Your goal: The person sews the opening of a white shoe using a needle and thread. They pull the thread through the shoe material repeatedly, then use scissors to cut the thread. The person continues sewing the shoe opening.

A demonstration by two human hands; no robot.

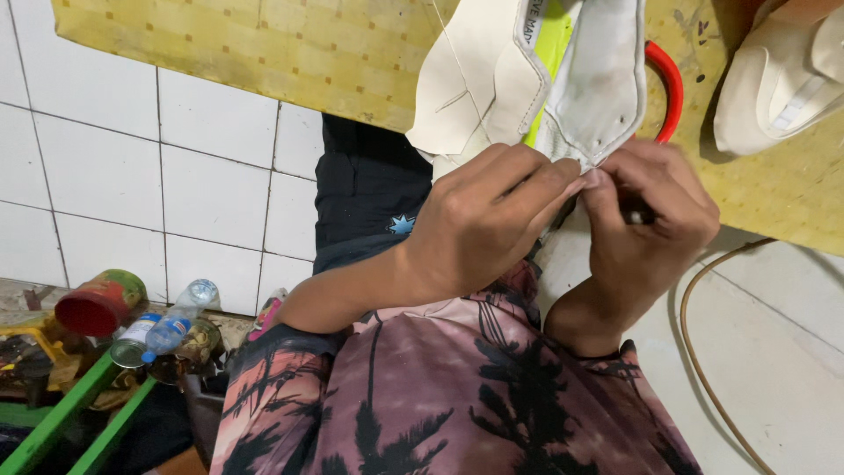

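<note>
A white leather shoe upper [492,79] with a bright yellow-green lining lies over the edge of a yellow work table [290,53]. My left hand [488,215] pinches its lower edge between thumb and fingers. My right hand [646,211] grips the same edge from the right, fingers closed, with a small dark tool partly hidden in it. Both hands meet at the upper's white edge, above my patterned pink and black shirt [457,396].
A finished white shoe [782,75] rests on the table at the top right. A red curved handle [668,84] shows behind the upper. At the lower left stand a red can [101,303], a plastic bottle [176,321] and green bars [61,422]. A brown cord [694,352] runs over the tiled floor.
</note>
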